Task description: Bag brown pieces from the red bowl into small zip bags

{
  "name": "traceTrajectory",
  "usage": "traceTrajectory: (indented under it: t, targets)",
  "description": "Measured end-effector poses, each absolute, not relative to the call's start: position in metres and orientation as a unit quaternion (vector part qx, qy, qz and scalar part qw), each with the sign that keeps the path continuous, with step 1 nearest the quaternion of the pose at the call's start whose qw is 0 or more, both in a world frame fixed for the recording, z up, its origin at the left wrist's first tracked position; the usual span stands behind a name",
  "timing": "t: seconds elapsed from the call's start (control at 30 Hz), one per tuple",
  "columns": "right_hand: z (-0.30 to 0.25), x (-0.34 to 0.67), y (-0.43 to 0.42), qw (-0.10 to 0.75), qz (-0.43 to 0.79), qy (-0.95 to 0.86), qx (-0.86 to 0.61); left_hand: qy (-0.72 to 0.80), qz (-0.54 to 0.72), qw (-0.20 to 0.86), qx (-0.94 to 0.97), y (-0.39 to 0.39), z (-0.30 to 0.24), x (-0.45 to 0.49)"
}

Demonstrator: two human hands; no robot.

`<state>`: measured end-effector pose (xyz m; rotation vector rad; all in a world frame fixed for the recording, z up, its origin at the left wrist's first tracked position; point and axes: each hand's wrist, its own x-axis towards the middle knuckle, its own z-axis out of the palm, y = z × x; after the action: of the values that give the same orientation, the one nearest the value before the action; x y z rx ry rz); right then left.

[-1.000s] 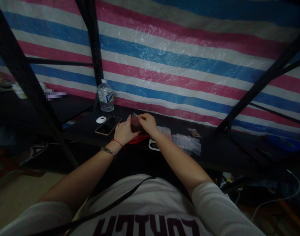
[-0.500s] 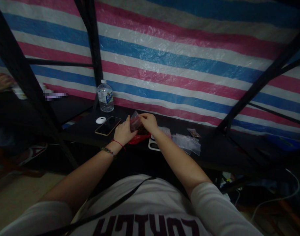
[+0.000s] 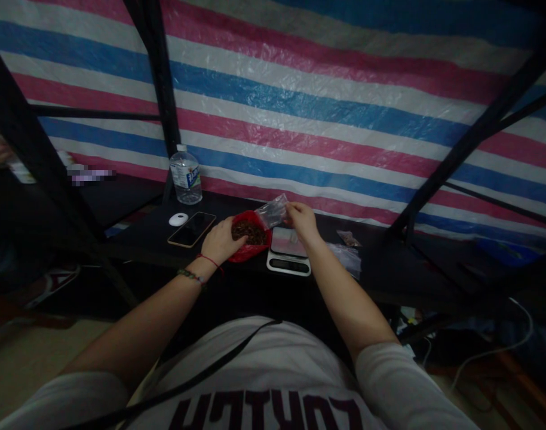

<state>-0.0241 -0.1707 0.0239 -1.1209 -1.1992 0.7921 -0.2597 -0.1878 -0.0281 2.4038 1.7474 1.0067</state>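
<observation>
Head view: a small clear plastic bag [image 3: 273, 210] hangs pinched at its right end by the right hand [image 3: 301, 220], above the counter [image 3: 389, 269], at ten o'clock from that hand. Just below it lies a red bag [image 3: 248, 251] of dark brown pieces; the left hand [image 3: 220, 240] rests on its left edge, fingers curled among the pieces. A white scale [image 3: 287, 251] sits just right; a phone [image 3: 191, 229] lies at nine o'clock.
</observation>
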Motion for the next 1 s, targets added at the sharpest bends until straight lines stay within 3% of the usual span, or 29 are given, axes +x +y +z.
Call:
traceTrajectory:
  t: [0.17,0.27,0.37,0.47,0.67,0.87,1.0]
  targets:
    - [0.011,0.066,-0.199,0.694,0.291,-0.450,-0.480,0.552,0.329,-0.011,0.766,-0.184,-0.031,-0.262]
    - [-0.014,0.110,-0.221,0.673,0.170,-0.487,-0.531,0.551,0.331,-0.010,0.766,-0.184,-0.033,-0.262]
    - [-0.042,0.136,-0.244,0.512,0.031,-0.624,-0.590,0.555,0.323,0.000,0.767,-0.185,-0.034,-0.261]
    - [-0.057,0.145,-0.259,0.345,0.000,-0.739,-0.579,0.560,0.319,0.001,0.764,-0.185,-0.035,-0.260]
    - [-0.052,0.134,-0.245,0.243,-0.076,-0.741,-0.622,0.559,0.318,-0.009,0.766,-0.184,-0.037,-0.261]
    - [-0.069,0.115,-0.217,0.055,0.042,-0.696,-0.715,0.553,0.318,-0.015,0.770,-0.183,-0.037,-0.262]
    - [-0.075,0.121,-0.207,0.036,0.074,-0.685,-0.724,0.553,0.322,-0.008,0.768,-0.184,-0.036,-0.262]
